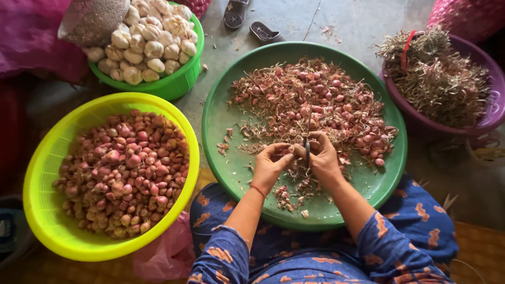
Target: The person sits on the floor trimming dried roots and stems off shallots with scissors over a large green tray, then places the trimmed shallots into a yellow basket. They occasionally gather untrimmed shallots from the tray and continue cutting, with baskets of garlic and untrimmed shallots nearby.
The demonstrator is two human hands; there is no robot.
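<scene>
your left hand (269,164) pinches a shallot (289,150); your right hand (322,156) is closed on a small blade (307,148) against it, over the green tray (223,121). untrimmed shallots (321,105) lie beyond. yellow basket (42,179), garlic tub (179,81) and purple tub (492,113) surround it.

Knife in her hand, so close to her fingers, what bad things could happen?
1. The small knife in the right hand sits right beside the left hand fingertips pinching a shallot, so a slip could probably nick a finger.
2. The green tray rests partly on the lap, so it might tip and spill.
</scene>
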